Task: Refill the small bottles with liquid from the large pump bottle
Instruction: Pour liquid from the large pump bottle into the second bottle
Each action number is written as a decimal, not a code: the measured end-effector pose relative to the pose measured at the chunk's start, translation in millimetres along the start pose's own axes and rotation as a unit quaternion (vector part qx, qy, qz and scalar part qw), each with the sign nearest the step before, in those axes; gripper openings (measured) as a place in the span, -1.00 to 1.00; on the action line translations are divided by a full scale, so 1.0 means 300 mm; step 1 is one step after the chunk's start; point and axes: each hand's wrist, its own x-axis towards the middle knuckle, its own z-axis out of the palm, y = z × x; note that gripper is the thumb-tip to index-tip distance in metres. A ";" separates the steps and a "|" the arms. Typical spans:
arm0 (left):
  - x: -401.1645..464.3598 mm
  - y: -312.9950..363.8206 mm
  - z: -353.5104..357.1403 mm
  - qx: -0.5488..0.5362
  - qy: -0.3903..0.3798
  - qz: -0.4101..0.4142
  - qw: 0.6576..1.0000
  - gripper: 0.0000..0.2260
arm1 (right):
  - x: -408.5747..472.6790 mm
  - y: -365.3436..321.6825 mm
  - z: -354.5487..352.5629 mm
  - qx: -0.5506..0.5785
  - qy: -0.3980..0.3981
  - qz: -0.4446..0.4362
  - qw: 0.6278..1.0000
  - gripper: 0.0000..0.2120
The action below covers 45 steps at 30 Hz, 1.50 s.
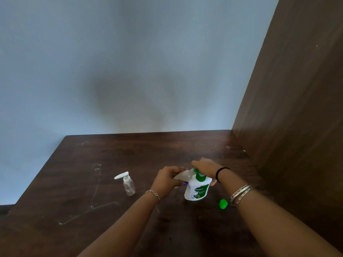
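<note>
A large white pump bottle (197, 191) with a green label and green pump stands on the dark wooden table (92, 182). My right hand (206, 167) lies over its green pump head. My left hand (169, 176) holds a small clear bottle (181, 176) tilted with its mouth against the pump's spout. A second small clear bottle (128, 184) with a white pump top stands upright to the left, apart from both hands. A green cap (223, 204) lies on the table to the right of the large bottle.
A brown wooden panel (297, 108) rises along the table's right side. A pale blue wall (130, 62) stands behind the table. The table's left edge runs diagonally at the far left.
</note>
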 end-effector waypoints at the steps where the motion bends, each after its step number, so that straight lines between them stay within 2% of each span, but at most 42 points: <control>1: 0.000 0.000 0.001 -0.003 -0.001 0.001 1.000 -0.57 | 0.003 0.001 -0.001 -0.005 -0.009 -0.003 1.000 -0.74; 3: 0.002 0.002 0.004 -0.007 -0.002 0.001 1.000 -0.56 | 0.009 0.005 0.000 -0.009 -0.011 -0.004 1.000 -0.75; 6: 0.006 0.000 0.005 -0.017 -0.002 0.000 1.000 -0.56 | 0.015 0.007 0.011 0.009 0.028 0.000 1.000 -0.77; 10: 0.005 -0.014 0.001 -0.011 0.003 -0.006 1.000 -0.56 | 0.009 0.003 0.026 -0.067 0.067 -0.003 0.995 -0.72; 14: 0.001 -0.018 0.003 -0.013 0.004 -0.001 1.000 -0.57 | 0.011 0.016 0.020 -0.115 0.033 -0.024 0.992 -0.78; 19: 0.004 -0.017 0.010 -0.009 0.005 0.000 1.000 -0.54 | 0.014 0.016 0.001 -0.028 -0.013 0.006 1.000 -0.67; 22: 0.005 -0.015 0.012 -0.014 0.009 0.001 1.000 -0.55 | 0.028 0.024 0.009 0.008 0.012 0.013 1.000 -0.72; 25: 0.001 -0.021 0.011 -0.007 0.015 0.005 1.000 -0.57 | 0.013 0.015 0.023 -0.051 0.054 0.001 0.997 -0.79; 27: -0.003 -0.025 0.009 -0.009 0.016 0.003 1.000 -0.58 | 0.002 0.010 0.030 -0.081 0.074 -0.017 0.994 -0.76; 30: -0.005 -0.032 0.011 -0.014 0.011 0.001 1.000 -0.58 | 0.010 0.025 0.025 -0.092 0.036 -0.029 0.995 -0.77; 34: -0.004 -0.029 0.012 -0.023 0.007 0.003 1.000 -0.57 | 0.005 0.019 0.012 0.027 0.020 0.014 0.999 -0.70; 39: 0.004 -0.027 0.016 -0.035 0.008 0.001 0.999 -0.56 | -0.002 0.009 0.011 0.035 0.018 0.021 0.999 -0.73; 45: 0.005 -0.034 0.017 -0.040 0.016 0.004 0.999 -0.58 | 0.011 0.015 0.028 0.016 0.074 0.004 0.997 -0.73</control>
